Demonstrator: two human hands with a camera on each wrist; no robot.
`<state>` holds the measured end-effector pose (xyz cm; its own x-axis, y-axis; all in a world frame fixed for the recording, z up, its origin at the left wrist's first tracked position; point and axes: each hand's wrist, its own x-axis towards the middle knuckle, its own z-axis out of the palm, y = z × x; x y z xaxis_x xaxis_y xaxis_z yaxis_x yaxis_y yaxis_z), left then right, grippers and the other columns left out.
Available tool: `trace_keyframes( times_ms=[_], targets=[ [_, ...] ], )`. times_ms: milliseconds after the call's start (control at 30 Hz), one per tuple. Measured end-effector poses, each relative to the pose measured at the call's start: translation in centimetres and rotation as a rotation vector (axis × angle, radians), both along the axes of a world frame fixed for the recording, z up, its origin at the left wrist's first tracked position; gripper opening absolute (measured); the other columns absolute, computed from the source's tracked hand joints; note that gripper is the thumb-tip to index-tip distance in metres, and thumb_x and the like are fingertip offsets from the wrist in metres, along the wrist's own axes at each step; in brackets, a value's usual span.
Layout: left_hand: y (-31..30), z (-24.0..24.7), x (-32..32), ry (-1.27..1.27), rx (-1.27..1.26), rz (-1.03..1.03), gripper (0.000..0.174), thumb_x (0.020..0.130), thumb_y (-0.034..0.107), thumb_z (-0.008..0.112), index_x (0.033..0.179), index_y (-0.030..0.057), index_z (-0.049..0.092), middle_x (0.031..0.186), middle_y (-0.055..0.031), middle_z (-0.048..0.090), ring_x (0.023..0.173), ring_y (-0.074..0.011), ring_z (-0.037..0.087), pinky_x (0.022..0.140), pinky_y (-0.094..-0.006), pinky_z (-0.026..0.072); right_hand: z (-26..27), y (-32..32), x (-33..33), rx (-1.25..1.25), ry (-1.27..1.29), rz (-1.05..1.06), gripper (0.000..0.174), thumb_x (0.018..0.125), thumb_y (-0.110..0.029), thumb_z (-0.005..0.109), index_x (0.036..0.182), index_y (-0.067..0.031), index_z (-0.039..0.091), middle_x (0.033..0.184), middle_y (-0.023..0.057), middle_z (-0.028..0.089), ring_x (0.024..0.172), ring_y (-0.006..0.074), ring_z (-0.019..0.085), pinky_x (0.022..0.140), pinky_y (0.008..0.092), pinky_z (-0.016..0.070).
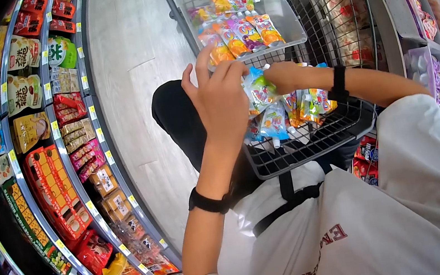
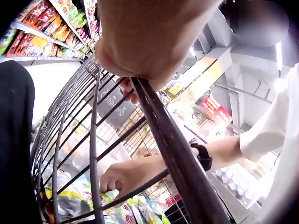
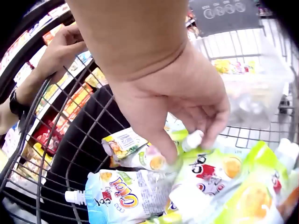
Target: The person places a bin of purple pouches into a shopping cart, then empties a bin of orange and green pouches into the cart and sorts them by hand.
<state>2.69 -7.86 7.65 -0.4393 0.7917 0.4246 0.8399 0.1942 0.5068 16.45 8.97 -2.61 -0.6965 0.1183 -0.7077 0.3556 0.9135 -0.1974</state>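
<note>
My right hand [image 3: 182,107] reaches into the cart and pinches a green-and-white spout pouch [image 3: 210,170] by its white cap, between thumb and fingers. Other drink pouches [image 1: 273,121] with white caps lie under and around it, among them a pale blue one [image 3: 124,196]. At the cart's side, my left hand [image 1: 221,100] lies over the dark metal rim [image 2: 163,126], its fingers loosely bent and holding nothing. In the head view it overlaps the edge of the pouch pile.
A clear plastic bin [image 1: 296,38] sits farther along in the wire cart [image 1: 336,126], with several colourful pouches [image 1: 242,34] inside. Snack shelves [image 1: 56,132] line the left, across a grey floor [image 1: 132,93]. Boxed goods [image 1: 412,26] stand close on the right. A dark-clad knee [image 1: 175,118] is beside the cart.
</note>
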Motion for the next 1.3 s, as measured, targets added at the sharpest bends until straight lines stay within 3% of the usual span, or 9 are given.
trace_keyframes(
  times_ms=[333,467,567,667,833,1067,1133,1200,1300],
  targets=[
    [-0.3,-0.2,0.2,0.007,0.046,-0.026,0.024,0.071,-0.008,0.058,0.08,0.0118,0.067,0.086,-0.0019,0.067,0.124,-0.0277,0.048,0.099,-0.048,0.0299,5.6,-1.7,3.3,-0.264,0.606,-0.186,0.033,0.081,-0.02,0.07,0.105,0.0006,0.062,0.107,0.022,0.064,0.102,0.0377,0.061,0.087,0.0456,0.0469],
    [-0.3,-0.1,0.2,0.019,0.046,-0.016,0.023,0.072,-0.007,0.058,0.08,0.0124,0.067,0.086,-0.0016,0.067,0.124,-0.0275,0.048,0.099,-0.0491,0.0301,5.6,-2.7,3.8,-0.247,0.616,-0.401,0.029,0.089,-0.015,0.059,0.113,0.0009,0.051,0.088,0.0233,0.064,0.08,0.0374,0.064,0.074,0.0431,0.0504],
    [-0.3,-0.3,0.2,0.03,0.051,-0.012,0.023,0.072,-0.007,0.058,0.08,0.0132,0.067,0.086,-0.0014,0.067,0.124,-0.0272,0.048,0.099,-0.05,0.0304,5.2,-2.8,3.4,-0.281,0.727,-0.603,0.022,0.092,-0.013,0.049,0.11,-0.0006,0.05,0.075,0.0162,0.062,0.058,0.0224,0.06,0.059,0.0345,0.0508],
    [-0.3,-0.3,0.1,0.03,0.066,-0.006,0.023,0.072,-0.006,0.058,0.08,0.0137,0.066,0.086,-0.0011,0.067,0.124,-0.0266,0.048,0.099,-0.05,0.0308,5.3,-1.6,3.2,-0.488,0.7,-0.89,0.026,0.09,-0.017,0.051,0.109,0.0011,0.052,0.078,0.0175,0.065,0.064,0.0267,0.065,0.062,0.0381,0.0511],
    [-0.2,0.2,0.1,0.027,0.023,0.006,0.019,0.072,-0.004,0.059,0.079,0.0126,0.065,0.085,-0.001,0.066,0.125,-0.0259,0.047,0.099,-0.0498,0.0308,7.7,-0.8,2.2,-0.4,0.896,-0.561,0.014,0.073,-0.005,0.065,0.083,0.0023,0.06,0.11,0.0105,0.066,0.061,0.0108,0.058,0.057,0.0253,0.0476],
    [-0.2,0.0,0.0,0.037,-0.017,-0.003,0.014,0.072,0.002,0.062,0.08,0.0127,0.064,0.088,-0.0008,0.064,0.125,-0.025,0.046,0.101,-0.0529,0.0284,9.0,-0.1,-1.3,-0.669,0.698,-0.459,0.028,0.076,0.001,0.071,0.102,-0.0043,0.063,0.116,0.0088,0.058,0.07,0.0095,0.06,0.058,0.0227,0.0495],
    [-0.2,-0.2,0.0,0.052,-0.031,0.0,0.013,0.072,0.005,0.065,0.081,0.0135,0.064,0.091,-0.0006,0.063,0.125,-0.0242,0.046,0.102,-0.0559,0.0275,8.7,0.5,-1.9,-0.697,0.619,-0.413,0.034,0.076,-0.006,0.076,0.108,-0.0073,0.065,0.114,0.0082,0.055,0.079,0.0157,0.063,0.06,0.0257,0.0533],
    [-0.1,0.2,0.0,0.013,-0.011,0.004,0.017,0.072,-0.002,0.06,0.081,0.0121,0.065,0.087,-0.0006,0.066,0.125,-0.0254,0.047,0.103,-0.0533,0.0273,9.1,0.5,-2.8,-0.476,0.767,0.098,0.031,0.075,-0.01,0.078,0.104,-0.0078,0.066,0.116,0.0092,0.054,0.093,0.0227,0.062,0.065,0.0299,0.0543],
    [-0.2,0.4,0.1,0.03,-0.047,0.03,0.018,0.072,-0.001,0.06,0.083,0.012,0.065,0.09,-0.0004,0.067,0.126,-0.0242,0.047,0.105,-0.0563,0.0242,9.6,1.1,-2.8,-0.505,0.813,0.142,0.025,0.077,-0.011,0.076,0.099,-0.0048,0.066,0.108,0.009,0.058,0.1,0.0302,0.059,0.076,0.0363,0.0535]
  ],
)
